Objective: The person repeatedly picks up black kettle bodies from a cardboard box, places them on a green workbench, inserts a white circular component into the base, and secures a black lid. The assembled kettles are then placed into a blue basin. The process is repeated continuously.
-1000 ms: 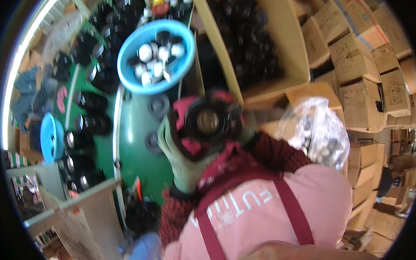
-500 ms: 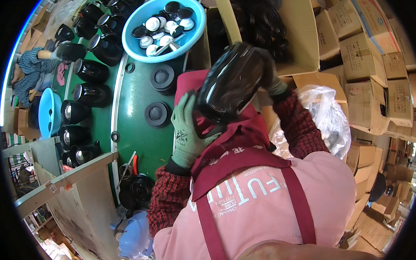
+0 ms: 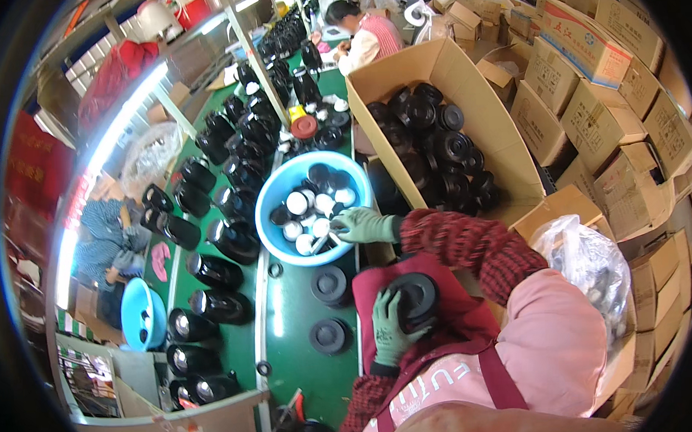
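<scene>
My gloved left hand [image 3: 391,332] is closed round the side of a black jug body [image 3: 414,296], which stands on my maroon apron with its round ringed end turned up. The part of the jug below that end is hidden. My gloved right hand [image 3: 363,225] reaches over the near right rim of a light blue basin [image 3: 267,238], fingers stretched out among the loose pieces. White round caps [image 3: 297,202] and black caps [image 3: 319,173] fill the basin. Beside the jug, two black ringed discs [image 3: 330,336] lie on the green bench [image 3: 299,294].
Rows of glossy black jugs [image 3: 218,271] line the bench to the left. An open carton [image 3: 510,126] of black round parts stands at right, near stacked boxes [image 3: 602,116]. A clear plastic bag [image 3: 584,268] lies by my right arm. Two other people sit across and farther along.
My right hand has let go of the jug and moved forward to the basin. The jug has turned from lying aslant to standing end-up under my left hand. The view has tilted up.
</scene>
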Action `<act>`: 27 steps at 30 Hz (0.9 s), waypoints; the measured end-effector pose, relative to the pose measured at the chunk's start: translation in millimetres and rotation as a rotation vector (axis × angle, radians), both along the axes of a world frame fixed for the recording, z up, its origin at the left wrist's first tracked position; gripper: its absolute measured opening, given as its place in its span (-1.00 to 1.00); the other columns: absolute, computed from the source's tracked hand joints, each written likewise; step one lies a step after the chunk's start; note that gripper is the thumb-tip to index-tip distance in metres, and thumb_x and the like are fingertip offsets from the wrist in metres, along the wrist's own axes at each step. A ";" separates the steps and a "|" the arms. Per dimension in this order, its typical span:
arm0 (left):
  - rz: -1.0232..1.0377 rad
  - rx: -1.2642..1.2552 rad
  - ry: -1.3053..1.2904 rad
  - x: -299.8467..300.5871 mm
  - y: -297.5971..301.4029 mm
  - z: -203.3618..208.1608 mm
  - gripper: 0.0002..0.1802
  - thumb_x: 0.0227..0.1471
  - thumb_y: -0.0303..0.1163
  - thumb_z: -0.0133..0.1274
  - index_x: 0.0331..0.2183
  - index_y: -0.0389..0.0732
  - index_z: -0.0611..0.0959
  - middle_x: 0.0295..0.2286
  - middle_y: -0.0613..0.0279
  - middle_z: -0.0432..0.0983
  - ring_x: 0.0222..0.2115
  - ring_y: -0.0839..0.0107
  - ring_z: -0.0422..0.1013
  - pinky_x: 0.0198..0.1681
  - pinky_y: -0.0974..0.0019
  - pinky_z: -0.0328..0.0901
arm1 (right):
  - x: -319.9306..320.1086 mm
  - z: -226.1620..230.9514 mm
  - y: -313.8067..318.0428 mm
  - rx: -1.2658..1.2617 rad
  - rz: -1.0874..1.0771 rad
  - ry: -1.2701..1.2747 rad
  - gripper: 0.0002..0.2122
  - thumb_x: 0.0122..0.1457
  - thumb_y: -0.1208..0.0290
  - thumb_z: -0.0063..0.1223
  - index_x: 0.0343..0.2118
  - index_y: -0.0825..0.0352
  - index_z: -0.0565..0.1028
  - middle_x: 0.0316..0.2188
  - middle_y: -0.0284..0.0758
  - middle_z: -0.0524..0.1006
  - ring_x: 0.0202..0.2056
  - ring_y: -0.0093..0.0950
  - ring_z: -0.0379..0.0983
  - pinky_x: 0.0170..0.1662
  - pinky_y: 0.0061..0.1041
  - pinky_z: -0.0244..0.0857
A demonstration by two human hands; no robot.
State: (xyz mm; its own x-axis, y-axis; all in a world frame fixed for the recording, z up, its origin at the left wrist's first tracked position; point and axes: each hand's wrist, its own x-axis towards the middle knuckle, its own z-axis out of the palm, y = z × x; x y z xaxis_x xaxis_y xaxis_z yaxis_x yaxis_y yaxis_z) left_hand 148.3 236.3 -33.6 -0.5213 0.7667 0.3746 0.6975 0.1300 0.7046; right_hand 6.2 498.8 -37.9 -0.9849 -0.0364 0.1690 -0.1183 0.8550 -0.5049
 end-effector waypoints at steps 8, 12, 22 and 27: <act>0.026 -0.073 -0.043 -8.5 6.9 -8.7 0.02 -0.38 0.09 0.51 0.10 -0.13 0.50 0.10 0.03 0.38 0.15 -0.09 0.28 0.22 -0.12 0.19 | -117.8 -107.1 -23.6 0.457 0.083 -0.431 -0.49 0.03 0.18 0.28 0.09 0.13 0.50 0.03 -0.21 0.54 0.02 -0.11 0.51 0.07 0.01 0.32; 0.026 -0.168 -0.053 6.5 17.6 -10.1 0.04 -0.36 0.22 0.45 0.12 -0.10 0.49 0.13 0.05 0.33 0.19 -0.08 0.22 0.20 -0.18 0.15 | -125.4 -124.7 -24.4 0.568 0.093 -0.312 -0.50 0.02 0.15 0.32 0.05 0.13 0.50 -0.01 -0.25 0.54 -0.04 -0.19 0.54 -0.01 0.03 0.34; 0.186 -0.097 -0.080 -2.0 -9.6 -18.6 0.08 -0.45 0.10 0.54 0.11 -0.14 0.48 0.09 -0.01 0.38 0.12 -0.06 0.30 0.16 -0.09 0.22 | -95.8 -99.2 -1.1 0.639 0.192 0.086 -0.78 0.14 0.16 0.12 -0.17 0.03 0.60 -0.18 -0.44 0.60 -0.28 -0.28 0.59 -0.27 -0.01 0.35; -0.014 -0.078 -0.086 -24.9 -9.2 8.7 0.10 -0.28 0.08 0.46 0.23 -0.20 0.39 0.19 -0.08 0.29 0.21 -0.15 0.20 0.26 -0.14 0.09 | -28.9 0.7 15.3 0.279 0.150 0.349 -0.65 0.18 0.01 0.10 -0.09 0.12 0.50 -0.19 -0.25 0.53 -0.23 -0.17 0.53 -0.11 -0.17 0.37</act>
